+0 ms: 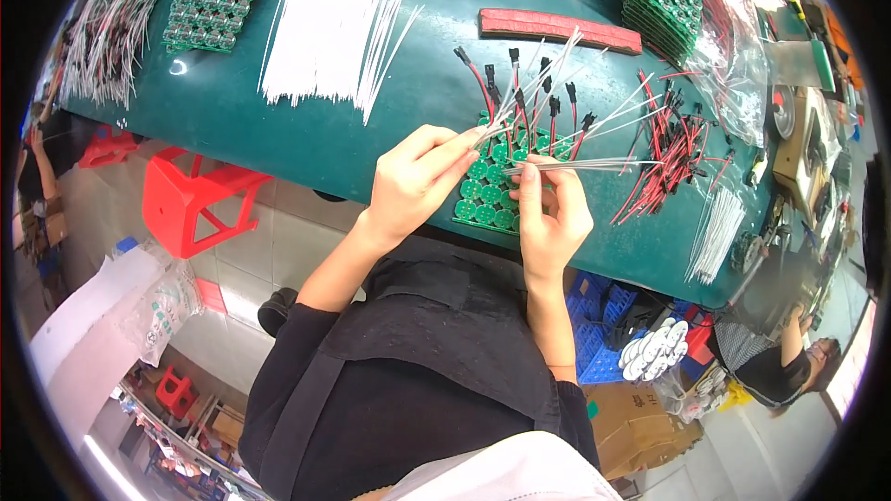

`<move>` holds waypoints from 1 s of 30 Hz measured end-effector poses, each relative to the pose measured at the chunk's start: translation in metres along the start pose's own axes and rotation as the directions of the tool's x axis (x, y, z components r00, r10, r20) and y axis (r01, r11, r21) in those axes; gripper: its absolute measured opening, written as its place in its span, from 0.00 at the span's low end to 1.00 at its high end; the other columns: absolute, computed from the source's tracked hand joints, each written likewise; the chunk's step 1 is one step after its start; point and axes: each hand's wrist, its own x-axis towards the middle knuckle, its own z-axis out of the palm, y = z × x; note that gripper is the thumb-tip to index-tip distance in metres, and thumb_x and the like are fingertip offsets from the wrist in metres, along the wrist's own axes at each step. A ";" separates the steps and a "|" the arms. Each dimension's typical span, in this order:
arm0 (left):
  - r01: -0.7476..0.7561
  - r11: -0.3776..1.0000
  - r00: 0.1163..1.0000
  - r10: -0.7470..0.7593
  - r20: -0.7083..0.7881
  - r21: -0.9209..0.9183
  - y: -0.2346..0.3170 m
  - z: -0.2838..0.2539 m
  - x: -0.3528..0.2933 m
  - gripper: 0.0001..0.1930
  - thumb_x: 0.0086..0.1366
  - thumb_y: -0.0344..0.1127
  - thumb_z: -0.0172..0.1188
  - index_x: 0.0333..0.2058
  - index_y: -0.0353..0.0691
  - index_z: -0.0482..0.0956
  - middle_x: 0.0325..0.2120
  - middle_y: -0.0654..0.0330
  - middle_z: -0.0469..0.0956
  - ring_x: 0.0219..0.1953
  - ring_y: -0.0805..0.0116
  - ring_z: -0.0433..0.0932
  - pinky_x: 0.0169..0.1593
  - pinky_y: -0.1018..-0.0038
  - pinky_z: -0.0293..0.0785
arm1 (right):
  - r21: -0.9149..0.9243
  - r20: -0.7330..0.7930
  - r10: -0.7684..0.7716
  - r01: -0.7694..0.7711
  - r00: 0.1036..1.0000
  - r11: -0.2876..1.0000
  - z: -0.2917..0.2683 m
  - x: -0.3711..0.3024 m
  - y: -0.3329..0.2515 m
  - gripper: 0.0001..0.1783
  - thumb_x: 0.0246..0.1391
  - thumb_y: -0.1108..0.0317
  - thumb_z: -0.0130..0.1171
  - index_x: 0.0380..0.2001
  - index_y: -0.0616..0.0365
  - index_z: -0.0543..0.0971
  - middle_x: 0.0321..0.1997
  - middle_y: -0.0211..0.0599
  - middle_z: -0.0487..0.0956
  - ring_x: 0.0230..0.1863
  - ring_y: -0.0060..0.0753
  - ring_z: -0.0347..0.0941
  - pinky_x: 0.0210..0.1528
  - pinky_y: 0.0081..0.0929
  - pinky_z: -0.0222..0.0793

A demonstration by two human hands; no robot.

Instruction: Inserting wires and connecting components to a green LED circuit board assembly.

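Partly hidden beneath both hands: green panel of round circuit boards (489, 193), lying flat on dark green surface (278, 125) near its front edge, lower rows covered by fingers and wrists. Hard to resolve: exact solder points where red-and-black leads with black connectors (520, 83) rise from panel; leads fan upward and outward, tips blurred. Left hand (413, 181) closed in pinch on bundle of thin white wires (529, 83) at panel's upper left corner, thumb and forefinger pressed together around strands. Right hand (549, 213) resting over panel's right side, thumb and forefinger pinching second group of white wires (585, 165) extending horizontally to right. Panel thus directly between and below both hands, touching or nearly touching fingers; contact not determinable. Well apart, top left: sheaf of loose white wires (325, 32); beside it, stacked green board panels (212, 2), cut by top rim. Right of hands: heap of red-and-black leads (668, 144). Behind: long red strip (557, 30). Below surface edge: red plastic stool (190, 199). Picture rim bent, outer items distorted.
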 end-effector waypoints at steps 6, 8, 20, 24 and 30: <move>-0.007 0.996 1.000 0.005 -0.027 -0.084 -0.003 -0.001 0.000 0.11 0.55 0.20 0.67 0.39 0.33 0.84 0.31 0.57 0.80 0.32 0.69 0.81 0.36 0.77 0.77 | -0.021 0.009 -0.058 0.058 0.998 0.998 0.000 -0.001 0.008 0.05 0.52 0.79 0.65 0.32 0.67 0.79 0.33 0.41 0.82 0.26 0.27 0.79 0.26 0.21 0.76; 0.010 0.993 1.000 -0.011 -0.010 -0.120 0.000 -0.002 0.001 0.10 0.55 0.19 0.66 0.38 0.32 0.83 0.32 0.56 0.81 0.33 0.69 0.81 0.37 0.77 0.78 | -0.050 0.019 -0.067 0.068 0.998 0.996 0.000 -0.002 0.010 0.05 0.52 0.79 0.65 0.31 0.67 0.78 0.33 0.41 0.82 0.26 0.27 0.79 0.26 0.21 0.76; 0.001 0.980 0.999 -0.009 -0.037 -0.198 -0.002 0.012 -0.004 0.07 0.56 0.21 0.68 0.35 0.31 0.81 0.32 0.55 0.82 0.32 0.71 0.82 0.36 0.78 0.79 | -0.067 0.033 -0.082 0.084 0.996 0.994 -0.001 -0.001 0.007 0.06 0.51 0.79 0.65 0.31 0.66 0.77 0.33 0.41 0.82 0.26 0.27 0.79 0.27 0.21 0.76; -0.006 0.982 0.999 -0.002 -0.042 -0.188 -0.002 0.013 -0.003 0.07 0.56 0.21 0.68 0.34 0.31 0.81 0.32 0.55 0.82 0.31 0.70 0.82 0.36 0.78 0.79 | -0.109 0.048 -0.084 0.089 0.995 0.990 -0.001 0.000 0.005 0.06 0.51 0.79 0.65 0.33 0.65 0.79 0.34 0.41 0.82 0.27 0.27 0.79 0.27 0.21 0.76; -0.032 0.985 0.997 0.020 -0.073 -0.167 -0.003 0.015 -0.004 0.08 0.56 0.21 0.68 0.35 0.31 0.81 0.31 0.55 0.82 0.31 0.71 0.82 0.35 0.77 0.79 | -0.282 0.128 -0.237 0.264 0.963 0.922 -0.002 0.007 -0.007 0.07 0.51 0.79 0.65 0.36 0.65 0.80 0.36 0.41 0.82 0.31 0.30 0.80 0.28 0.23 0.77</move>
